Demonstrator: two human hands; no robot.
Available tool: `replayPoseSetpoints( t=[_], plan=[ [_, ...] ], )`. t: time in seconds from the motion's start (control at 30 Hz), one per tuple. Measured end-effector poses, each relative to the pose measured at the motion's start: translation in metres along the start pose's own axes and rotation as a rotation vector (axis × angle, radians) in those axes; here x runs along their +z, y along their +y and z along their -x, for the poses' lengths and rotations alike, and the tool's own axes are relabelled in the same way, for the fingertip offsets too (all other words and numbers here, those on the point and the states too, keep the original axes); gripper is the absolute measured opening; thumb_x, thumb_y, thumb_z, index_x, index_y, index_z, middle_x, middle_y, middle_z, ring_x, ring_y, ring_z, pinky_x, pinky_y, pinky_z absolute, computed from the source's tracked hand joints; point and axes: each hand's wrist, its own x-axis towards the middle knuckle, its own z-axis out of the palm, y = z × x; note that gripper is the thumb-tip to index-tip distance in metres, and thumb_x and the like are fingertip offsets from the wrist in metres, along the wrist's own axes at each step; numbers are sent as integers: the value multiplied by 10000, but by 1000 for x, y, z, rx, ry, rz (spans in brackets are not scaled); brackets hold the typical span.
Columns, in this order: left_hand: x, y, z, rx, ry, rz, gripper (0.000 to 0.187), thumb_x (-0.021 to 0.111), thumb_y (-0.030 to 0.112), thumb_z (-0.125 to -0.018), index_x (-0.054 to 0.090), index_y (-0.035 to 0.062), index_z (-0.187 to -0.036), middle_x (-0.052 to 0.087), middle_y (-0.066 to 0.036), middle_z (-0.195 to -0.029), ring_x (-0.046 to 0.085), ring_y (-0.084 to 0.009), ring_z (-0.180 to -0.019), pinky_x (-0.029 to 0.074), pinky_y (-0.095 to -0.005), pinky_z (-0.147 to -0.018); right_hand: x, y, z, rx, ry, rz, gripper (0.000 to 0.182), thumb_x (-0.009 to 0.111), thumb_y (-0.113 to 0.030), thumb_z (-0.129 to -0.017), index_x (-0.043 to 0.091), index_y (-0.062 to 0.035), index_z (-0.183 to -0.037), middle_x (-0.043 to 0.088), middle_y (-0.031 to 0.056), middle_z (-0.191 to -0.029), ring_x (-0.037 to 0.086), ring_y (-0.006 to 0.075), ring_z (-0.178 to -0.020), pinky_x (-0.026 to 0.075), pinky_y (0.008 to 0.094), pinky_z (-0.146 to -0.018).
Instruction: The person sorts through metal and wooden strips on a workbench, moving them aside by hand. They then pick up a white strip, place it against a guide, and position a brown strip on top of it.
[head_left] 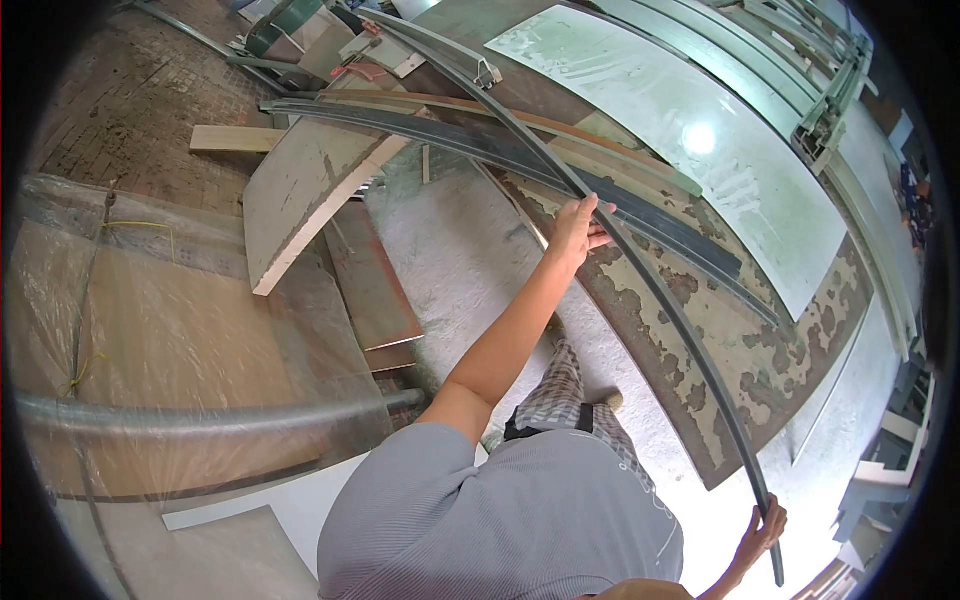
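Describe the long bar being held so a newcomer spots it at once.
Start at the patchy, peeling tabletop, where dark strips lie. Crossing over them in view is one slim dark bar, the only one held by left hand and right hand.

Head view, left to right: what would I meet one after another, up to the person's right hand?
Yellow string → pale wooden block → tilted pale slab → left hand on the long dark strip → right hand near that strip's lower end.

The head-worn wide-angle camera looks forward and steeply down from close above a grey ribbed fabric shirt (500, 510), facing a flat mottled brown-and-cream board (760, 370) beyond it.
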Motion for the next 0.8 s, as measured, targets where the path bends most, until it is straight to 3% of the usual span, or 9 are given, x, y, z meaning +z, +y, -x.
replayPoseSetpoints(
  t=[0.13,0.27,0.37,0.43,0.47,0.53,0.57,0.63,0.8],
  plan=[
    [-2,-3,-6,18,-82,136,292,547,243,-897,456,30,-1075,582,-116,-959,599,-285,-873,503,-438,-802,-6,9,-10,-36,109,43,262,641,-120,-790,590,-73,-1043,555,72,-941,538,240,-908,434,443,-719],
    [-9,-4,-16,-39,-87,75,302,546,244,-898,462,39,-1103,565,-109,-951,572,-250,-853,485,-431,-817,-8,7,-23,-51,138,81,261,660,-87,-774,587,-57,-1023,560,85,-962,555,256,-915,453,452,-736],
    [-5,-2,-17,-58,34,-17,400,552,227,-889,419,33,-1213,515,-129,-1011,530,-218,-853,458,-441,-851,-9,4,-30,-52,137,72,265,666,-69,-765,585,-55,-1016,559,91,-956,560,260,-901,461,453,-743],
    [-6,1,-22,613,381,-943,565,509,172,-881,252,15,-1359,352,-241,-1307,425,-352,-1172,345,-521,-979,-8,6,-32,-58,131,60,262,664,-60,-764,583,-53,-1013,558,93,-953,560,263,-899,462,453,-740],
    [-9,6,-26,610,379,-943,565,509,172,-881,252,15,-1359,352,-241,-1307,425,-352,-1172,345,-521,-979,-8,6,-34,-56,137,35,265,666,-54,-760,583,-53,-1011,558,93,-948,559,267,-895,460,450,-737],
    [-21,21,-36,911,330,-1325,609,494,118,-852,217,24,-1387,241,-228,-1412,233,-369,-1320,211,-556,-1050,-8,4,-36,-51,145,10,268,667,-48,-756,582,-52,-1009,557,94,-944,558,271,-891,458,447,-733],
    [-25,25,-37,911,328,-1325,609,494,118,-852,217,24,-1387,241,-228,-1412,233,-369,-1320,211,-556,-1050,-9,2,-37,-57,144,26,269,667,-42,-754,582,-51,-1009,557,93,-943,558,271,-888,459,442,-723],
    [-31,32,-38,679,265,-1768,606,470,95,-848,216,31,-1394,169,-170,-1472,171,-349,-1356,162,-560,-1066,-9,1,-38,-62,144,41,271,667,-36,-752,581,-50,-1008,556,93,-942,557,272,-884,460,436,-713],
    [-37,35,-46,737,212,-1843,593,491,172,-877,232,34,-1393,186,-154,-1472,195,-338,-1351,182,-562,-1057,-7,1,-40,-75,202,61,261,667,-44,-760,585,-46,-1008,568,99,-933,568,265,-870,467,420,-693]
  ],
)
